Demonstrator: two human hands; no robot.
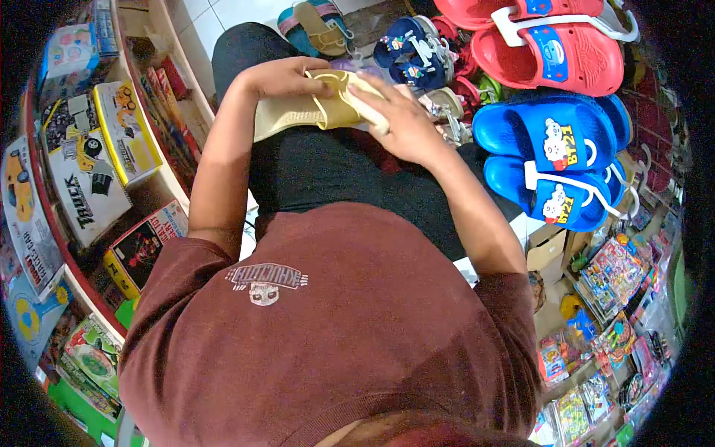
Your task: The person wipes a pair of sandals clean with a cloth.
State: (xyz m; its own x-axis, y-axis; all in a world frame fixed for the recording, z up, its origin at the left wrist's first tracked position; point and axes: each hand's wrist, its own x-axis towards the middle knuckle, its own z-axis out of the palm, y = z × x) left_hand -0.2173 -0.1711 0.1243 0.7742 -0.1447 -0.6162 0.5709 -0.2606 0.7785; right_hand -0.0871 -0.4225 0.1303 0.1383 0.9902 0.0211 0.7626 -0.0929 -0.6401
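Observation:
Pale yellow slide sandals (289, 119) lie across my dark-trousered lap, one pointing left with its sole edge showing. My left hand (287, 77) curls over the sandals' upper side, its fingers reaching to the strap (339, 112). On the other side, my right hand (398, 123) has its fingers bent over a cream sandal edge (370, 112), close to the strap. The two hands are a short way apart, with the strap between them. Part of the sandals is hidden beneath my fingers.
Red clogs (551, 56) and blue slides (555, 141) hang on white hangers at the right. More children's sandals (413, 52) are at the back. A shelf of boxed toys (86, 167) runs along the left; small packaged toys (614, 276) fill the lower right.

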